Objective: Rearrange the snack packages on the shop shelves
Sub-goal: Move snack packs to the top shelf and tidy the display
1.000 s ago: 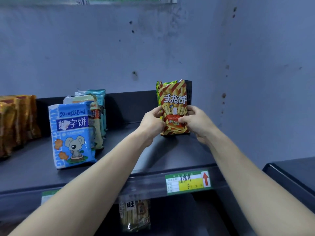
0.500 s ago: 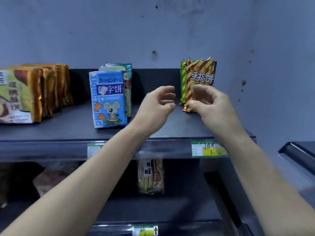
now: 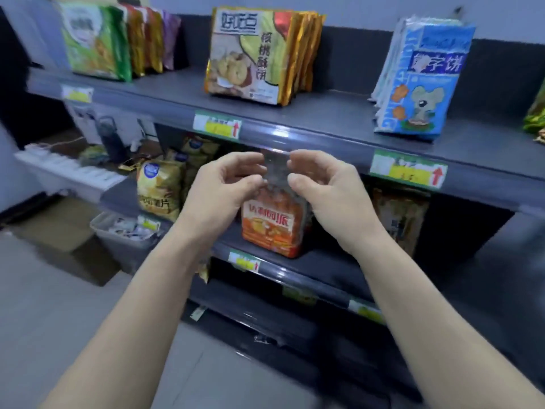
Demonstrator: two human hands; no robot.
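Reaching toward an orange snack pack on the middle shelf.

The left hand point(image 3: 224, 184) and the right hand point(image 3: 327, 187) are held just in front of the orange plastic snack pack with a clear crimped top point(image 3: 272, 222), fingers loosely curled at either side of that top; whether the film is actually pinched cannot be told through the blur. The pack stands upright on the dark grey middle shelf point(image 3: 318, 262), beside yellow crisp bags point(image 3: 159, 187). On the dark grey upper shelf point(image 3: 324, 119), a row of gold-edged biscuit packs point(image 3: 247, 54), green-fronted bags point(image 3: 94, 39) and blue mouse-printed biscuit packs point(image 3: 424, 78) are stood in upright groups, seemingly tidied. The middle shelf is judged to be barely begun, and the lower shelves are left.
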